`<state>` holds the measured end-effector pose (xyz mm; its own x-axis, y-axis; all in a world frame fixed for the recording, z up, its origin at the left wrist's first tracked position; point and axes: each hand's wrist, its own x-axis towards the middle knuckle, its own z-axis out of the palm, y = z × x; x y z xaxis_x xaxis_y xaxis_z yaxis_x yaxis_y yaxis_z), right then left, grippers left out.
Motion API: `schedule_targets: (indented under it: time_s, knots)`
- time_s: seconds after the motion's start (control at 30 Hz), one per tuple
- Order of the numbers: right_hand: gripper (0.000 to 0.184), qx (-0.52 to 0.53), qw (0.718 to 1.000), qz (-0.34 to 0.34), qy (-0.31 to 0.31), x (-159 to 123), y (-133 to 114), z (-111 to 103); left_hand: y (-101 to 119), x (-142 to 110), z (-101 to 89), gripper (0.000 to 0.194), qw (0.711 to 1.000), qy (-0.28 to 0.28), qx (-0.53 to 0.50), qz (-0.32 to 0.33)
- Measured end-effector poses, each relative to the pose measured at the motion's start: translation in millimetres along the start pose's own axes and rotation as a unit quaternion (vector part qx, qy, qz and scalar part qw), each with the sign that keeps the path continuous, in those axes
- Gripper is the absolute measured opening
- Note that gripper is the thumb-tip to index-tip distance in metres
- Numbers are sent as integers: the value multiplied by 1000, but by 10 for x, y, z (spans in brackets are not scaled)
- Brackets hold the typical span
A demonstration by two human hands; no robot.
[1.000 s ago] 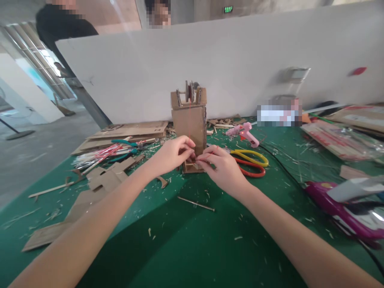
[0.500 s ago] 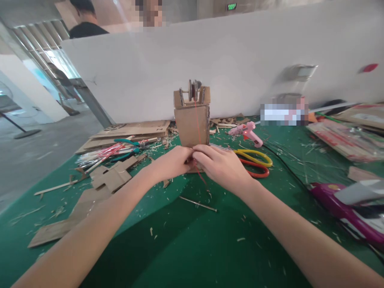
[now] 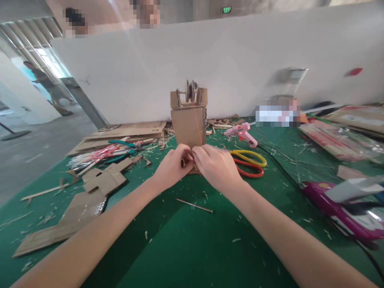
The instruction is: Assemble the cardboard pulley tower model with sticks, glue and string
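A cardboard tower [image 3: 189, 124] stands upright, with a round pulley [image 3: 191, 91] on a thin axle at its top. From the pulley a thin red string [image 3: 196, 118] runs down the tower's front to my hands. My left hand [image 3: 174, 164] is closed, thumb and fingers curled together by the string's lower part; a small brownish thing shows in the curl, too unclear to name. Beside it, touching fingertips, my right hand [image 3: 217, 162] pinches the red string. Both hands hide the tower's foot. A metal nail-like rod [image 3: 194, 205] lies on the green table just nearer to me.
At right lie yellow-and-red-handled scissors [image 3: 250, 160], a pink glue gun [image 3: 243, 134] with a black cord and a purple tool [image 3: 333, 204]. Teal-handled pliers [image 3: 123, 150] and cardboard pieces [image 3: 105, 178] lie left. A white partition [image 3: 234, 68] rises behind; people are beyond it.
My left hand has turned, showing the curl of its fingers. The string's loose lower end shows less below my hands. The whole view has shifted slightly.
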<state>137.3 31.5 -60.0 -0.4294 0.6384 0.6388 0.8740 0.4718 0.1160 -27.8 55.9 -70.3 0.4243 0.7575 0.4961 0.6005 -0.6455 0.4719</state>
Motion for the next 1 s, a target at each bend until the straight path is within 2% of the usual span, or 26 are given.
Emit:
schedule_targets:
  time_s: [0.1,0.23,0.4,0.57,0.73,0.83,1.0]
  knots:
    - [17,-14,999,9,-30,7,-18,-20,-11,-25,31,25,999,31,-12,-3]
    - [12,-27,998,14,-51,13,-13,-50,-23,-31,49,17,997,49,37,37]
    - [11,-32,998,2,-53,23,-14,-81,-34,-28,54,5,995,41,73,49]
    - [14,-62,994,-25,-84,30,-27,-129,-1,-17,72,5,999,35,-26,-2]
    - [16,-80,993,-36,-79,29,-27,-164,26,30,108,7,987,23,-147,-60]
    - [16,-85,993,-40,-67,20,-18,-162,25,59,89,10,983,2,-165,-76]
    - [17,-89,992,-60,-67,1,8,-157,-10,90,45,12,983,-19,-172,-63]
